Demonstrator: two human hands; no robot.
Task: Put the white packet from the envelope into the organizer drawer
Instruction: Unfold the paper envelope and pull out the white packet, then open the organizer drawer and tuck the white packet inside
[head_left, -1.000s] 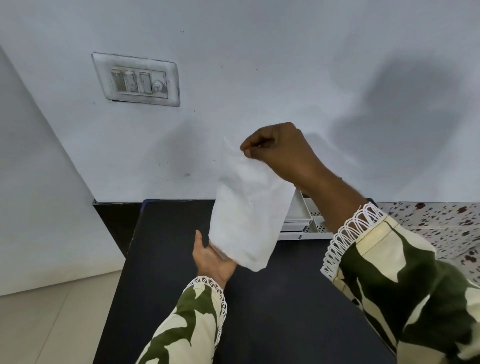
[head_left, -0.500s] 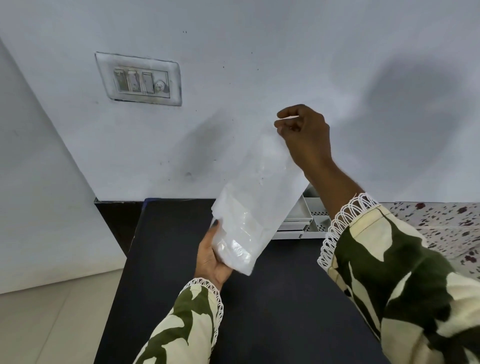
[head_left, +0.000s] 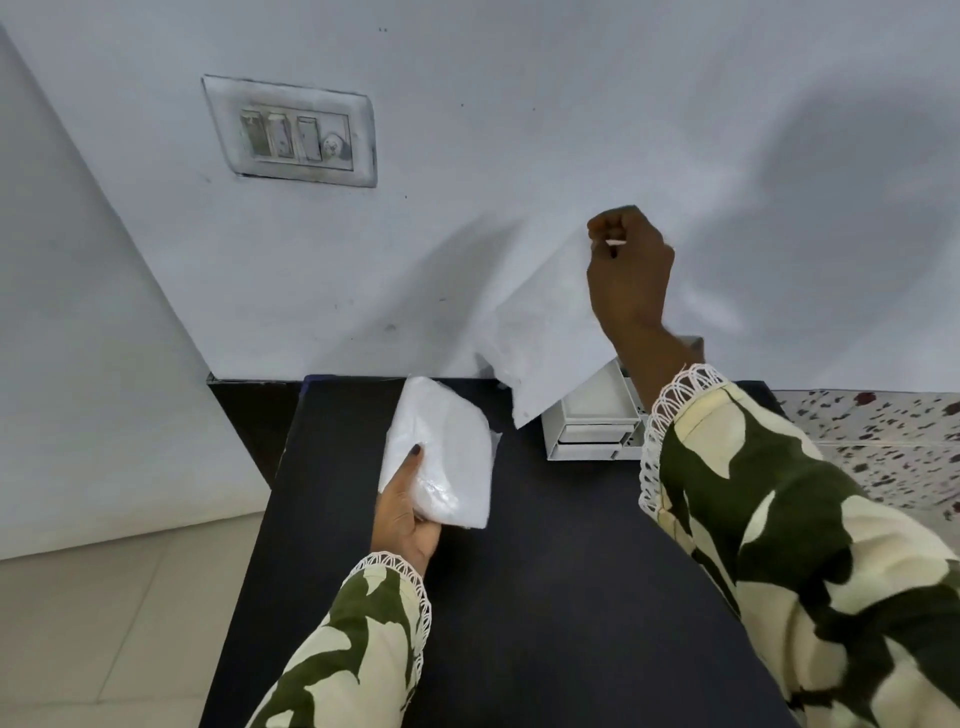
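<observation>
Packet (head_left: 441, 447): white, lying in the left hand (head_left: 402, 512), thumb pressing on top, over the black table (head_left: 545, 597). Envelope (head_left: 550, 338): hanging from the right hand (head_left: 628, 270), which is pinching it above the organizer (head_left: 592, 421).

Black table (head_left: 545, 597) against pale wall (head_left: 519, 104); grimy switch plate (head_left: 291, 137) (three rockers); speckled surface (head_left: 883, 441) right.

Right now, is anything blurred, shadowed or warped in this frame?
Head view: the envelope in the right hand is motion-blurred and fades into the wall; a large soft shadow falls on the wall's upper right; wide-angle bending slants the table edges.
</observation>
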